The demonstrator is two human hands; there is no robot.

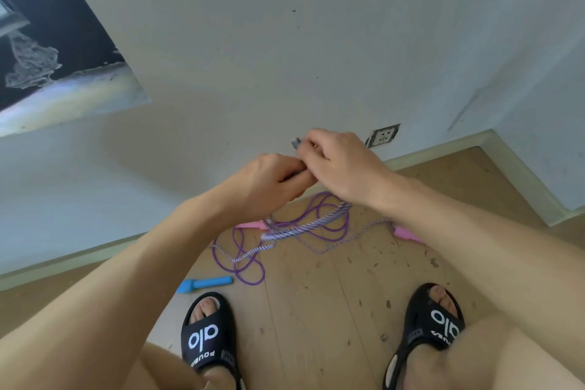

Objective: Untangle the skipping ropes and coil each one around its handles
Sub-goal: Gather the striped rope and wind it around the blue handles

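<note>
Two hands meet in front of the person, close to the wall and above the floor. The left hand (pixel 272 179) has its fingers curled tight around something I cannot make out, most likely a handle. The right hand (pixel 335 165) pinches a short striped end of rope (pixel 296 142) that pokes out at about ten o'clock from its knuckles. The fingertips of the two hands touch.

From under the right wrist a striped rope (pixel 304 226) hangs down toward seven o'clock, its long axis running from the hands to the floor near the left foot. It drops into a loose tangle with a thinner purple rope (pixel 329 225), whose loops spread across the wooden floor (pixel 316 310) directly below the hands, at six o'clock from them.

One pink handle (pixel 250 225) lies at the tangle's nine o'clock edge, pointing left along the skirting. Another pink handle (pixel 408 234) lies at its three o'clock edge, nearer the right arm. A blue handle (pixel 205 284) lies flat just beyond the left sandal (pixel 207 339), long axis running left to right.

Both ropes look crossed, so I judge the untangling unfinished. The hanging rope sits nearer the right hand, which would feed it while the left hand holds steady.
</note>
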